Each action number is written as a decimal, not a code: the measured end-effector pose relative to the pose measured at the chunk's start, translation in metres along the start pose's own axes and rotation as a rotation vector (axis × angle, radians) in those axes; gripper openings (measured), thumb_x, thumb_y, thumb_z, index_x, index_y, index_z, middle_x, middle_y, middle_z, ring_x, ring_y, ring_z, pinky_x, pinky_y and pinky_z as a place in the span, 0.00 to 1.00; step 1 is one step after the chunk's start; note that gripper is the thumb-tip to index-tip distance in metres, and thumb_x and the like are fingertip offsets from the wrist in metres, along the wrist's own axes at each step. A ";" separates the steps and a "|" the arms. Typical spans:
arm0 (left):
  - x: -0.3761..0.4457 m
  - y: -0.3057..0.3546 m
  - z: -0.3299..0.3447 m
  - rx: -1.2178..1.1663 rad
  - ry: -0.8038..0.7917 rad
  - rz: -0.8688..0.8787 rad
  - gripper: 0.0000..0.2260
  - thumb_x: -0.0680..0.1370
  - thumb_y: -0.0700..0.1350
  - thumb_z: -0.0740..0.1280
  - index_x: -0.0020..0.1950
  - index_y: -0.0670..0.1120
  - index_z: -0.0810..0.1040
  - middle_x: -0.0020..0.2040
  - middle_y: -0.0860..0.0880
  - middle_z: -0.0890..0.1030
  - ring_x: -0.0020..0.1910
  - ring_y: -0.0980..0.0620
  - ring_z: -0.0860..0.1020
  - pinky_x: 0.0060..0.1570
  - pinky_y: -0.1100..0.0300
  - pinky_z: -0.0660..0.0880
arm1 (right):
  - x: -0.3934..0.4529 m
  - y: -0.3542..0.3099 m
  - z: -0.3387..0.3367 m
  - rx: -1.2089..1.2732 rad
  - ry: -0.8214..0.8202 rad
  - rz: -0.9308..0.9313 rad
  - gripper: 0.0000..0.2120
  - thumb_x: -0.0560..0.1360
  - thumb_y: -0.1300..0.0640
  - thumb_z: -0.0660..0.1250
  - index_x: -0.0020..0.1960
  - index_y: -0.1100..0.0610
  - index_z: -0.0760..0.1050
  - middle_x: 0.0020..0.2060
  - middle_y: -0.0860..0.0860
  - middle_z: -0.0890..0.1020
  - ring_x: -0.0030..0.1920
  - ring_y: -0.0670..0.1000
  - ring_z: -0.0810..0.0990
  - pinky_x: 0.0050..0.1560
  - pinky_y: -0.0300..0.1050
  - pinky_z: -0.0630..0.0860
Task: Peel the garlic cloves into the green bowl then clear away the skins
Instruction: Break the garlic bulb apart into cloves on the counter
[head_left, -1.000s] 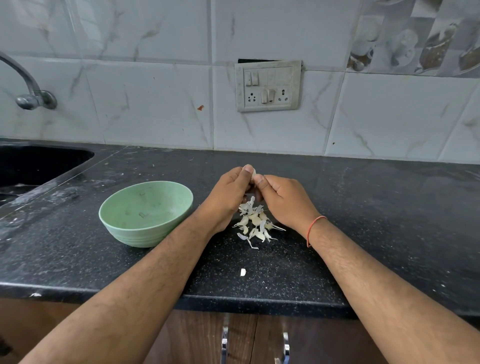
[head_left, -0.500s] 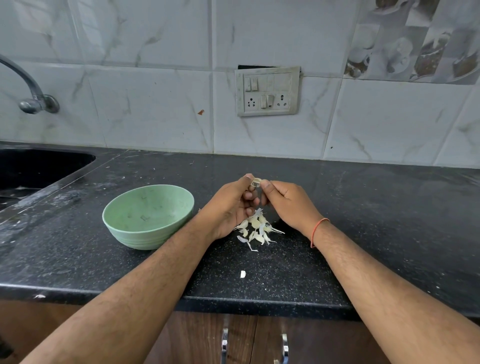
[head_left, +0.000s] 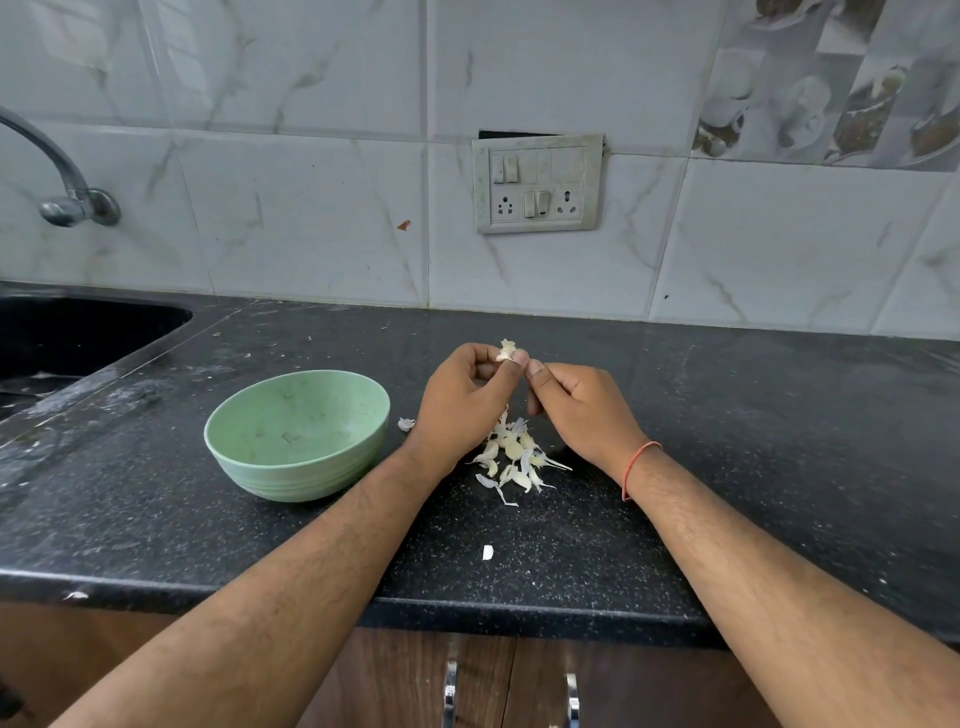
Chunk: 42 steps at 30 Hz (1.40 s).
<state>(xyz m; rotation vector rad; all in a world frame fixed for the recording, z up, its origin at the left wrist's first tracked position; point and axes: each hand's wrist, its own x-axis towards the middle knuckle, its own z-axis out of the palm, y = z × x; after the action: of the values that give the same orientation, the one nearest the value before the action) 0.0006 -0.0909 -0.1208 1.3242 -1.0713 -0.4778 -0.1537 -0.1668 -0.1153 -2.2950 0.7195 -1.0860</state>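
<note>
A pale garlic clove (head_left: 505, 351) with ragged skin is held above the counter's middle. Loose cloves and papery skins (head_left: 514, 460) lie heaped below. The empty green bowl (head_left: 297, 434) stands upright left of the heap, toward the front edge.

A black speckled worktop (head_left: 727, 467) is backed by white marble-look wall tiles (head_left: 311, 208), with a patterned tile (head_left: 831, 83) at upper right. A switch and socket panel (head_left: 537, 183) is mounted on the wall; a black sink (head_left: 78, 332) and tap (head_left: 62, 176) are seen at left, wooden cabinet doors (head_left: 649, 686) below.
</note>
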 end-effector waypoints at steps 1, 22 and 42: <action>0.001 -0.001 -0.001 0.033 0.023 0.035 0.16 0.79 0.62 0.73 0.57 0.52 0.82 0.44 0.53 0.85 0.38 0.54 0.81 0.45 0.50 0.81 | 0.000 0.000 0.000 0.001 0.002 -0.001 0.26 0.87 0.41 0.60 0.35 0.50 0.80 0.28 0.58 0.78 0.28 0.48 0.74 0.35 0.43 0.70; 0.003 -0.004 0.001 -0.103 0.049 -0.027 0.15 0.88 0.51 0.63 0.54 0.48 0.87 0.42 0.51 0.86 0.35 0.53 0.79 0.37 0.55 0.76 | 0.002 0.003 0.000 0.103 0.012 0.082 0.27 0.87 0.40 0.58 0.37 0.52 0.81 0.28 0.56 0.79 0.29 0.48 0.74 0.38 0.45 0.73; 0.002 -0.001 -0.001 -0.205 -0.077 -0.111 0.08 0.84 0.46 0.71 0.56 0.43 0.88 0.47 0.48 0.88 0.36 0.57 0.78 0.39 0.59 0.78 | 0.004 0.008 0.002 -0.032 0.107 0.032 0.24 0.87 0.41 0.59 0.37 0.49 0.80 0.28 0.56 0.79 0.31 0.55 0.78 0.36 0.53 0.77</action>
<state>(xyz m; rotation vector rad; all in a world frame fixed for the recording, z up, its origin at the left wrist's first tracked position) 0.0028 -0.0922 -0.1204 1.1955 -0.9866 -0.7080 -0.1515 -0.1747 -0.1194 -2.2579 0.8172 -1.1978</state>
